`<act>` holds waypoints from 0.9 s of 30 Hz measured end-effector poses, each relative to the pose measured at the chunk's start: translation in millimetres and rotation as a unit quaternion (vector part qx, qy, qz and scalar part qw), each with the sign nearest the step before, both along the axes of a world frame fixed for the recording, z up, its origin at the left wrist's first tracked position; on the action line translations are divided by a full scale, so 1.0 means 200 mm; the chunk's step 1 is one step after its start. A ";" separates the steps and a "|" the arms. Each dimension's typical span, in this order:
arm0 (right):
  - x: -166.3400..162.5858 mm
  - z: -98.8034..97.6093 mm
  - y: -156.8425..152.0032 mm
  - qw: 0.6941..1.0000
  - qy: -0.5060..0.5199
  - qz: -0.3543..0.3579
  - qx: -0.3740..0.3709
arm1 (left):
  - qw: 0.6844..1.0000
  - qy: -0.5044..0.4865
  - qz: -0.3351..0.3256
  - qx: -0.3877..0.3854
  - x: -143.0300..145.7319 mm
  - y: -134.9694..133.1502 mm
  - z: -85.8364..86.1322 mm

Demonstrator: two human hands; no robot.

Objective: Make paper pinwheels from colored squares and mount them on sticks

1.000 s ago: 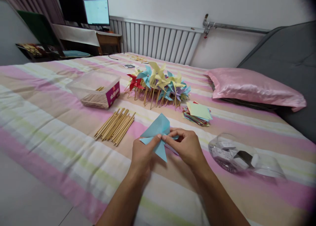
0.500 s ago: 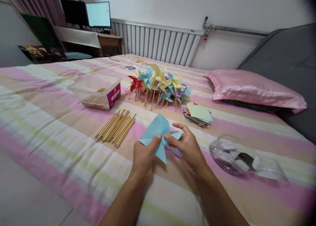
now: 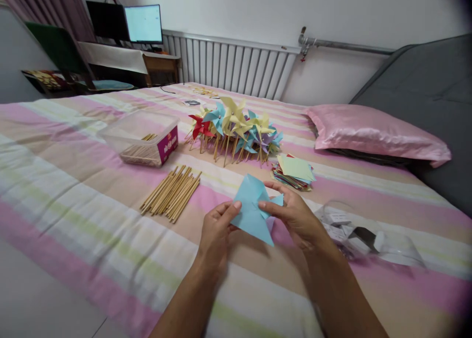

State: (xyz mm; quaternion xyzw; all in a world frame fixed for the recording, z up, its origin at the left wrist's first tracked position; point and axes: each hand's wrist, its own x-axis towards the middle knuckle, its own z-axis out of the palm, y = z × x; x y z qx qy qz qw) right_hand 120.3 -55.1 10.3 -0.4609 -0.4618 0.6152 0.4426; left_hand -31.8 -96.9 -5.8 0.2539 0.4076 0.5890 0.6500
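A light blue paper pinwheel head (image 3: 252, 211) is held just above the striped bed cover between both hands. My left hand (image 3: 217, 232) touches its left edge with thumb and fingertips. My right hand (image 3: 295, 215) pinches its middle and right flap, fingers curled over the paper. A bundle of wooden sticks (image 3: 171, 190) lies to the left of my hands. Finished pinwheels (image 3: 236, 129) in red, blue, yellow and purple lie in a heap further back. A stack of coloured paper squares (image 3: 294, 170) sits just beyond my right hand.
A clear plastic box (image 3: 142, 137) with more sticks stands at the left. A clear tub (image 3: 363, 234) with small white parts lies on its side at the right. A pink pillow (image 3: 376, 134) lies at the back right, with a radiator (image 3: 228, 62) and a desk with monitors (image 3: 142, 25) behind.
Both hands and the blue paper have shifted a little to the right. The paper has turned, and my right hand now covers more of its right flap.
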 end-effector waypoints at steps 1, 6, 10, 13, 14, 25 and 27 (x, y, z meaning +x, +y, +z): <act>0.02 0.01 0.01 1.000 -0.010 0.007 -0.001 | 1.000 0.002 -0.009 0.003 -0.01 0.00 0.00; 0.08 0.05 0.00 0.992 -0.096 0.078 0.016 | 0.997 0.060 -0.047 0.000 -0.01 0.02 -0.02; 0.07 0.05 -0.02 0.982 -0.143 0.121 0.021 | 0.989 0.126 -0.082 -0.003 -0.01 0.02 -0.04; 0.07 0.05 -0.02 0.975 -0.174 0.131 0.034 | 0.980 0.177 -0.087 -0.003 0.00 0.01 -0.03; 0.07 0.05 -0.02 0.973 -0.185 0.132 0.041 | 0.978 0.188 -0.087 -0.004 0.00 0.01 -0.03; 0.05 0.05 -0.02 0.985 -0.116 0.124 0.021 | 0.984 0.164 -0.058 -0.030 -0.01 0.01 -0.03; 0.04 0.04 -0.02 0.990 -0.085 0.115 0.016 | 0.988 0.147 -0.020 -0.032 -0.01 0.02 -0.04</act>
